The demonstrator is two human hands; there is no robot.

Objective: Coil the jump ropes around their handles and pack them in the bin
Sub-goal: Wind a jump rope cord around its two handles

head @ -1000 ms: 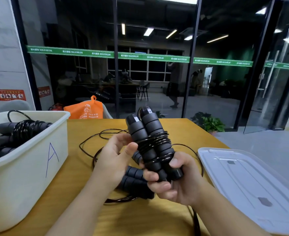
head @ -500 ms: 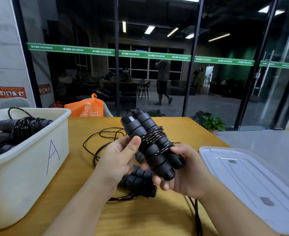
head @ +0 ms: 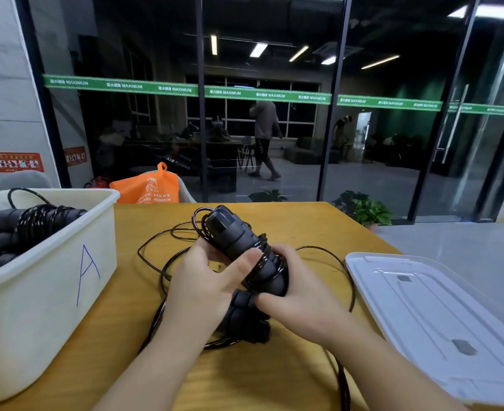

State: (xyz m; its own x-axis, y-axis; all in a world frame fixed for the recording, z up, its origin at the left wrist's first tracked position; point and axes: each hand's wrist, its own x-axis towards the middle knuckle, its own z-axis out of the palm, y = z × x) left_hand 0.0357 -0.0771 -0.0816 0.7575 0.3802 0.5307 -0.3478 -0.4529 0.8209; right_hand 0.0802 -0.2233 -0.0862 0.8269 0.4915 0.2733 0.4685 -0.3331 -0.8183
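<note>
Black cord wrapped the paired handles (head: 245,256), clamped in both the left grip (head: 206,280) and right grip (head: 292,295) just right of the bin (head: 67,262), likely to stop the coil loosening.

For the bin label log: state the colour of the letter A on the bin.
Blue, on the white bin's side; head view.

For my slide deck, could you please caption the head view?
Both hands, left hand and right hand, grip a coiled black jump rope beside the white plastic bin.
</note>
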